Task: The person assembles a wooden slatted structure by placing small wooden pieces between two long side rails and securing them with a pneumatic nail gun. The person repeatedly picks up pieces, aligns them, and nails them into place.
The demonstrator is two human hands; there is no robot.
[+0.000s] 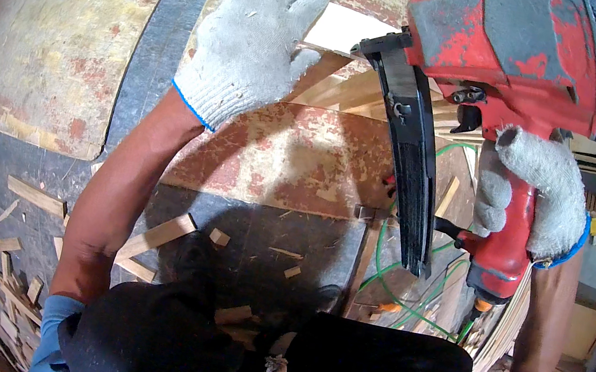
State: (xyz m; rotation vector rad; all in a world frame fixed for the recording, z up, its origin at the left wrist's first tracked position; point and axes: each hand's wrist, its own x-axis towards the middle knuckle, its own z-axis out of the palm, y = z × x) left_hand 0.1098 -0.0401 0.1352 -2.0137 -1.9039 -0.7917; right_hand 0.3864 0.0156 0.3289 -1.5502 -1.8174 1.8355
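Observation:
My right hand point(558, 186), in a grey-white knit glove, is wrapped round the handle of a red and grey nail gun point(502, 51). The gun's long black magazine point(407, 153) slants downward, and its nose lies over the end of a pale flat wooden piece point(346, 30). Across that piece, my gloved left hand point(247, 43) is stretched out with its thumb apart from the fingers. Its thumb is close to several wooden strips point(353, 89) beneath the gun. Whether the palm presses on the wood is hidden.
A worn, paint-flecked board point(279, 155) lies under the wood. Another worn panel point(72, 30) is at the left. Wood offcuts point(155, 237) litter the dark floor. A green air hose point(380, 251) loops below the gun, and stacked strips point(506, 331) stand at right.

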